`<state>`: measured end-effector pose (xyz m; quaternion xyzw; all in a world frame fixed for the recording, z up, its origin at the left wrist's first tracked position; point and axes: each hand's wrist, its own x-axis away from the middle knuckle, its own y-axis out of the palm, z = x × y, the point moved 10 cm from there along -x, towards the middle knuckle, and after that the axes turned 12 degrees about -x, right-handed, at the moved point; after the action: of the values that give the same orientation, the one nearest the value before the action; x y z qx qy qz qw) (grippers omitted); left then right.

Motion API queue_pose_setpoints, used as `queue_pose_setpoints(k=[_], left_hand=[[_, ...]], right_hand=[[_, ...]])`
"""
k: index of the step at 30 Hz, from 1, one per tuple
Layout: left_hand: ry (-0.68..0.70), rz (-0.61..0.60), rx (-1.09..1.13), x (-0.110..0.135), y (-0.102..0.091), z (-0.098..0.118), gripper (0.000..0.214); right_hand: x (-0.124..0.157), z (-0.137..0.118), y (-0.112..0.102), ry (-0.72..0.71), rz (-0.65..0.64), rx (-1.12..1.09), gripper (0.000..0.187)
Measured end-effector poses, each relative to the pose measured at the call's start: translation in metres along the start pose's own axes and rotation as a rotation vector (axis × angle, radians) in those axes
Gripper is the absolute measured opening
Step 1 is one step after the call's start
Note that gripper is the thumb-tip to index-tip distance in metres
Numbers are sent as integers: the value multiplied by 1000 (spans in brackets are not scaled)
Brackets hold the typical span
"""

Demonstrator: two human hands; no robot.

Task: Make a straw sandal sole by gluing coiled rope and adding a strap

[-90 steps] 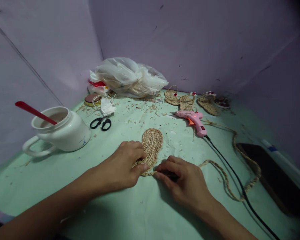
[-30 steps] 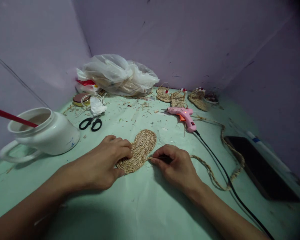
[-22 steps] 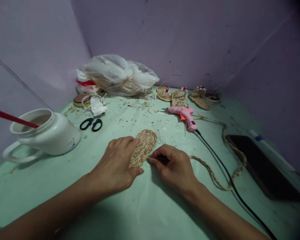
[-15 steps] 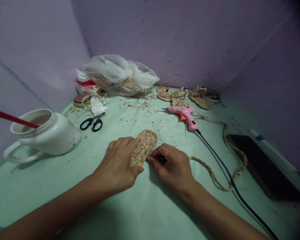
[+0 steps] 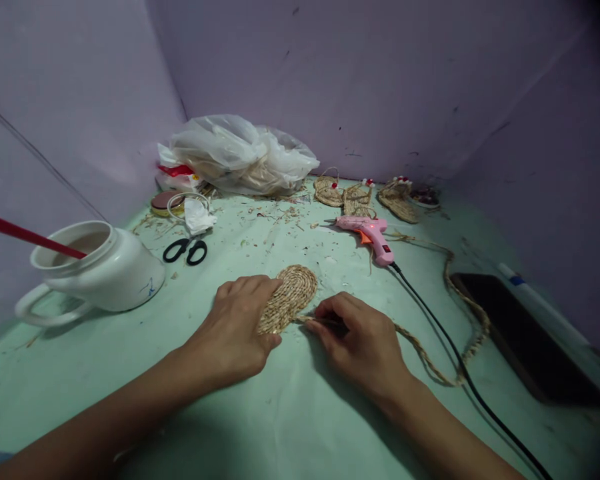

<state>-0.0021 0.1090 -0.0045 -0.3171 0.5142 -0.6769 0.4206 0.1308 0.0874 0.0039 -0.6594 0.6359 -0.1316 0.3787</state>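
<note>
A small oval sole of coiled braided straw (image 5: pixel 294 293) lies flat on the table. My left hand (image 5: pixel 240 327) holds it down from the left, fingers over its upper left edge and thumb by its lower end. From the sole's lower right side runs a braided straw cord (image 5: pixel 425 360). My right hand (image 5: pixel 363 337) pinches this cord between thumb and forefinger, a short way from the sole. Beyond the right hand the cord loops across the table toward the glue gun. The sole's left part is hidden under my left fingers.
A pink glue gun (image 5: pixel 367 230) lies ahead, its black cable (image 5: pixel 443 327) crossing the right side. Small straw slippers (image 5: pixel 397 203) and a plastic bag (image 5: pixel 245 157) are at the back. Left are scissors (image 5: pixel 196 253) and a white mug (image 5: pixel 125 273); right is a phone (image 5: pixel 525 340).
My right hand has moved a little right, away from the sole, and a short stretch of cord now shows between them. My left hand stays on the sole.
</note>
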Motion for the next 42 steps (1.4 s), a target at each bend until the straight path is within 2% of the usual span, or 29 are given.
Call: queue_pose_setpoints(k=[4, 11, 23, 27, 29, 32, 35, 39, 42], left_hand=[[-22, 14, 14, 0, -1, 0, 63], [-71, 89, 5, -2, -2, -2, 60], [-64, 90, -7, -4, -3, 1, 59], [-60, 58, 33, -3, -5, 0, 65], [-74, 77, 71, -3, -14, -6, 66], [-131, 239, 133, 1, -43, -22, 53], [-239, 357, 193, 8, -67, -45, 39], [-346, 329, 180, 11, -71, -62, 32], [-343, 265, 51, 9, -67, -61, 33]], right_hand=[[0, 2, 0, 2, 5, -22, 11], [-5, 6, 3, 87, 49, 11, 12], [-10, 6, 9, 176, 45, 97, 9], [-6, 1, -1, 107, -8, 38, 10], [-5, 4, -19, 70, 61, -24, 13], [-4, 19, -50, 89, 242, -99, 13], [-4, 28, -69, 81, 372, -148, 13], [-4, 23, -68, 15, 384, -143, 13], [-6, 4, -54, -112, 279, -120, 21]])
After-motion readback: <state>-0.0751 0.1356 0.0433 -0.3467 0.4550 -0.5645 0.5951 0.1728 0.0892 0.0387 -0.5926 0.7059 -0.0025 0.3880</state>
